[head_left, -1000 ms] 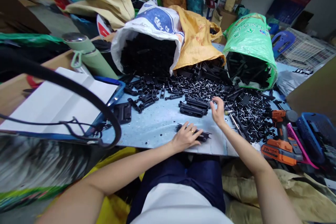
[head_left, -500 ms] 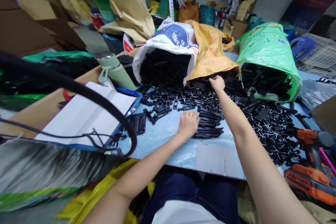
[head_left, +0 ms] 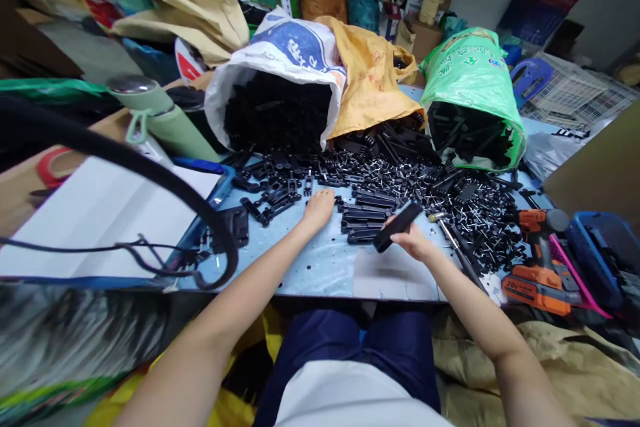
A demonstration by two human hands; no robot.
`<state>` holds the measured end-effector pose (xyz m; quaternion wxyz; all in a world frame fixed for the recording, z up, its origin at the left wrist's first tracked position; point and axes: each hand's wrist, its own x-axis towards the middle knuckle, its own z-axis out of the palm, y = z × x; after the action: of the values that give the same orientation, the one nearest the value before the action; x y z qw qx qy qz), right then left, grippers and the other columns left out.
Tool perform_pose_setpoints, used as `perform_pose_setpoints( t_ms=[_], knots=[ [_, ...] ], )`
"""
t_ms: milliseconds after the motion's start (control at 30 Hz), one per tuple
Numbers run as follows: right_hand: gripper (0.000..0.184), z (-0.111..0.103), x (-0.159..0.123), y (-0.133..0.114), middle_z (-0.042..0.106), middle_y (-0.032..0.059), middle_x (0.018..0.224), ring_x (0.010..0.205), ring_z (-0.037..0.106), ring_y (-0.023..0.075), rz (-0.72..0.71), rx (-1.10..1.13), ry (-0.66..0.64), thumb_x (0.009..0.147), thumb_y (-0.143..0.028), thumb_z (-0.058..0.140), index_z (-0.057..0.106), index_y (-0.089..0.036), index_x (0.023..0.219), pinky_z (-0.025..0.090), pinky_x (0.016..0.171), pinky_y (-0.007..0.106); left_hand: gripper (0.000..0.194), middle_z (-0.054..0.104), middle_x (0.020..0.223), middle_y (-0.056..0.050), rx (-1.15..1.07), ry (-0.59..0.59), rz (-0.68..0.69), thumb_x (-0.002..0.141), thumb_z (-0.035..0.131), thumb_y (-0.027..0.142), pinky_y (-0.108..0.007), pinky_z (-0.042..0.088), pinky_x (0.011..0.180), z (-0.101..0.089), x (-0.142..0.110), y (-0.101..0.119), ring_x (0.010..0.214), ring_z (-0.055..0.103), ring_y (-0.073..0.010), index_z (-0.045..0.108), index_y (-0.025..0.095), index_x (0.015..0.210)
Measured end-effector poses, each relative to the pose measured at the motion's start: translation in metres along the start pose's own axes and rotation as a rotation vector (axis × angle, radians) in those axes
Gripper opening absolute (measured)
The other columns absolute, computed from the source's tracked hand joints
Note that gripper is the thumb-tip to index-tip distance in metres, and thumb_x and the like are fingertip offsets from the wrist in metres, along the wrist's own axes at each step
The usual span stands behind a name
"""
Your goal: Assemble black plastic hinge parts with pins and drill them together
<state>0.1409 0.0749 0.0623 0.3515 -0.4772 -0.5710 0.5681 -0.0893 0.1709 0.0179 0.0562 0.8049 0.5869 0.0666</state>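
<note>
My right hand (head_left: pixel 414 243) grips a long black plastic piece (head_left: pixel 399 227), lifted and tilted above the table's front half. Just behind and left of it lies a stack of similar long black plastic pieces (head_left: pixel 364 227). My left hand (head_left: pixel 319 209) rests at the near edge of the small black linked parts (head_left: pixel 280 195); its fingers are curled, and what they pinch is hidden. A heap of black parts with metal pins (head_left: pixel 400 170) spreads behind both hands. A hammer (head_left: pixel 456 243) lies to the right of my right hand.
White (head_left: pixel 295 47), orange (head_left: pixel 370 80) and green (head_left: pixel 470 73) bags lean open at the back. An orange cordless drill (head_left: pixel 540 273) sits at the right, beside a blue bin (head_left: pixel 595 253). At left, a black cable loop (head_left: pixel 200 203) hangs before white paper (head_left: pixel 110 227) and a green flask (head_left: pixel 170 117).
My right hand has come back from the orange bag's mouth with a long black plastic piece. My left hand has moved off the stack, leftward to the small linked parts. The view has shifted.
</note>
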Motion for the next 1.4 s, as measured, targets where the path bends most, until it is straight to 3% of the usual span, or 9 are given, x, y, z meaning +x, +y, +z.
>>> perform_pose_setpoints(
  t_ms=[67, 200, 367, 533, 700, 833, 1100, 1300, 1400],
  knots=[
    [0.035, 0.003, -0.02, 0.009, 0.06, 0.003, 0.082, 0.077, 0.058, 0.0177, -0.051, -0.197, 0.045, 0.063, -0.037, 0.063, 0.051, -0.019, 0.09, 0.048, 0.069, 0.032, 0.03, 0.06, 0.102, -0.017, 0.004, -0.016, 0.013, 0.087, 0.032, 0.014, -0.035, 0.043, 0.08, 0.0, -0.005, 0.002, 0.1, 0.053, -0.0259, 0.051, 0.01, 0.111],
    [0.017, 0.009, -0.05, 0.02, 0.059, 0.0083, 0.085, 0.081, 0.055, 0.0215, -0.135, -0.939, 0.209, 0.07, -0.03, 0.06, 0.056, -0.017, 0.079, 0.047, 0.072, 0.035, 0.027, 0.058, 0.108, -0.017, -0.008, -0.029, 0.036, 0.087, 0.037, 0.017, -0.037, 0.043, 0.083, -0.004, -0.009, 0.004, 0.105, 0.052, -0.0266, 0.052, 0.013, 0.109],
    [0.045, 0.031, -0.079, 0.034, 0.053, 0.0156, 0.122, 0.108, 0.05, 0.0265, -0.338, -1.328, -0.044, 0.08, -0.04, 0.058, 0.052, -0.018, 0.119, 0.042, 0.09, 0.043, 0.023, 0.062, 0.101, -0.018, -0.03, -0.032, -0.021, 0.085, 0.04, 0.014, -0.035, 0.045, 0.083, -0.009, -0.027, -0.005, 0.097, 0.058, -0.0252, 0.055, 0.008, 0.101],
    [0.043, 0.046, -0.066, 0.037, 0.058, 0.0138, 0.108, 0.101, 0.054, 0.0234, -0.324, -1.222, -0.146, 0.087, -0.041, 0.046, 0.05, -0.02, 0.125, 0.044, 0.088, 0.042, 0.03, 0.062, 0.107, -0.01, -0.369, 0.074, 0.052, 0.084, 0.048, 0.025, -0.032, 0.047, 0.084, -0.011, -0.076, 0.012, 0.097, 0.059, -0.0211, 0.053, 0.015, 0.111],
    [0.052, 0.054, -0.037, 0.029, 0.059, 0.0055, 0.085, 0.072, 0.059, 0.0153, -0.011, -0.408, 0.076, 0.091, -0.048, 0.03, 0.035, -0.022, 0.135, 0.051, 0.067, 0.031, 0.037, 0.063, 0.088, -0.005, -0.803, 0.139, 0.076, 0.091, 0.033, 0.032, -0.029, 0.049, 0.075, -0.012, -0.119, 0.06, 0.075, 0.061, -0.0146, 0.054, 0.018, 0.118],
    [0.063, 0.061, -0.036, 0.021, 0.056, -0.0002, 0.07, 0.055, 0.054, 0.0112, 0.094, 0.064, 0.084, 0.086, -0.057, 0.032, 0.032, -0.021, 0.137, 0.05, 0.055, 0.026, 0.04, 0.056, 0.079, -0.001, -1.025, 0.155, 0.056, 0.087, 0.042, 0.035, -0.023, 0.048, 0.061, -0.012, -0.13, 0.082, 0.058, 0.055, -0.0091, 0.053, 0.015, 0.121],
    [0.054, 0.034, -0.045, 0.015, 0.057, 0.0053, 0.095, 0.05, 0.05, 0.0053, -0.255, -0.36, -0.002, 0.083, -0.049, 0.048, 0.047, -0.02, 0.128, 0.05, 0.059, 0.026, 0.033, 0.059, 0.083, -0.004, -0.813, 0.3, 0.137, 0.087, 0.044, 0.031, -0.024, 0.048, 0.067, -0.022, -0.14, 0.084, 0.074, 0.058, -0.0129, 0.06, 0.019, 0.114],
    [0.048, 0.013, -0.047, 0.009, 0.061, 0.0068, 0.091, 0.081, 0.058, 0.0145, -0.475, -0.673, -0.101, 0.088, -0.043, 0.043, 0.046, -0.02, 0.13, 0.049, 0.076, 0.031, 0.031, 0.059, 0.078, -0.003, -0.718, 0.219, 0.287, 0.087, 0.044, 0.031, -0.024, 0.049, 0.062, -0.025, -0.137, 0.079, 0.067, 0.058, -0.0125, 0.063, 0.019, 0.109],
    [0.048, 0.017, -0.048, 0.007, 0.061, 0.0066, 0.092, 0.083, 0.058, 0.0148, -0.505, -0.688, -0.076, 0.089, -0.041, 0.044, 0.044, -0.02, 0.132, 0.049, 0.076, 0.031, 0.031, 0.058, 0.077, -0.003, -0.767, 0.326, 0.271, 0.088, 0.043, 0.03, -0.023, 0.049, 0.063, -0.022, -0.137, 0.086, 0.068, 0.057, -0.0119, 0.062, 0.018, 0.11]
  ],
)
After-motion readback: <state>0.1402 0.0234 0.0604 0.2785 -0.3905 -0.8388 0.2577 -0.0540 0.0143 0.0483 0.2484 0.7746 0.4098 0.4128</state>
